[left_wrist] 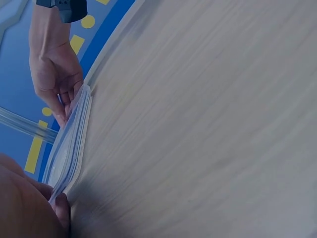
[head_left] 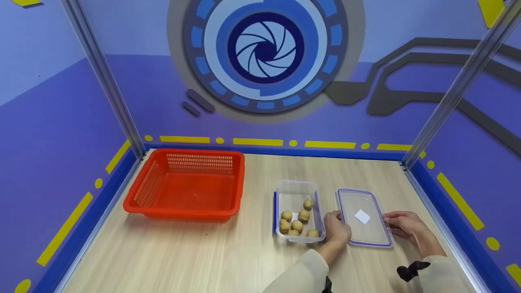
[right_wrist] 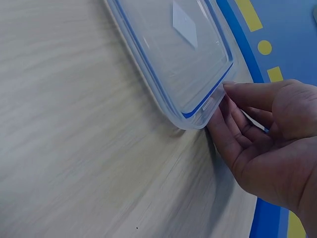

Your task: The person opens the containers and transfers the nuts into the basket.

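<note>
A clear plastic lid (head_left: 368,232) with a blue seal and a white square label (head_left: 362,217) is held level between both hands, low over the table. My left hand (head_left: 337,230) pinches its left edge, thumb above and fingers beneath in the left wrist view. At the opposite edge, my right hand (head_left: 409,228) pinches the rim between thumb and fingers, plain in the right wrist view (right_wrist: 270,129). Just left of my left hand stands an open clear plastic container (head_left: 299,188), with several round tan walnuts (head_left: 297,226) inside, mostly toward its near end.
A red plastic basket (head_left: 195,193) with slotted sides stands at the back left of the wooden table (head_left: 228,256). Blue printed walls (head_left: 260,130) and metal corner posts (head_left: 456,85) enclose the table at the back and both sides.
</note>
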Available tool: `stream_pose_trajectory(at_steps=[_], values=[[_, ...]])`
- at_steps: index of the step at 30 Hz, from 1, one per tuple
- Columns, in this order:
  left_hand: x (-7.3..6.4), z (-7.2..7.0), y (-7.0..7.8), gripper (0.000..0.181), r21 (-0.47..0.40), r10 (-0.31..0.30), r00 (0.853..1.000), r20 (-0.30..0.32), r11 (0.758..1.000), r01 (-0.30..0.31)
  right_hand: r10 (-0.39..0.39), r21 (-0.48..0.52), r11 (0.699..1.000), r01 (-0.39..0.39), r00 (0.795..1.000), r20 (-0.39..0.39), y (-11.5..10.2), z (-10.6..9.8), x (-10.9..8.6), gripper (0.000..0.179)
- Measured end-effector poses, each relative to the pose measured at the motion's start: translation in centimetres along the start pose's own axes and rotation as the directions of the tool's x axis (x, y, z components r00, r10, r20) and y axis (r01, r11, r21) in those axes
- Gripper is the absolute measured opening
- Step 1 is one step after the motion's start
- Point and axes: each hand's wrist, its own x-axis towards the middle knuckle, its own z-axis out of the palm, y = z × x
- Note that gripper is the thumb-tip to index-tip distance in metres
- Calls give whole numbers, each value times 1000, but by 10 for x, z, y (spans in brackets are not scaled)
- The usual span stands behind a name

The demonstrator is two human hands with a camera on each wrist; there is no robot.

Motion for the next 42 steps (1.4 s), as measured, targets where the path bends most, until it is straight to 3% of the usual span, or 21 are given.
stream_pose_trajectory(at_steps=[10,19,26,31,35,37,39,42], values=[[2,1,1,27,57,-82,995,51,995,79,-15,19,1000,15,1000,9,1,1,-1,31],[1,6,4,29,163,-48,997,53,986,38,-7,-2,1000,7,1000,-26,-2,0,-5,24],[0,1,14,22,274,-97,987,129,960,59,-11,-22,1000,10,999,-33,-7,5,-5,25],[4,15,9,33,221,-226,955,194,958,182,7,-61,998,-10,999,-46,-16,10,-5,34],[12,21,6,45,206,-314,915,254,942,266,1,-85,996,-4,1000,-31,-23,11,-7,38],[14,13,14,52,215,-338,893,297,935,282,-13,-112,994,9,999,-37,-27,12,-10,38],[16,0,25,58,207,-336,881,334,938,279,-55,-152,987,48,998,-40,-29,12,-12,38],[18,-29,51,58,114,-296,872,390,955,273,-127,-213,971,111,990,-61,-35,15,-15,42]])
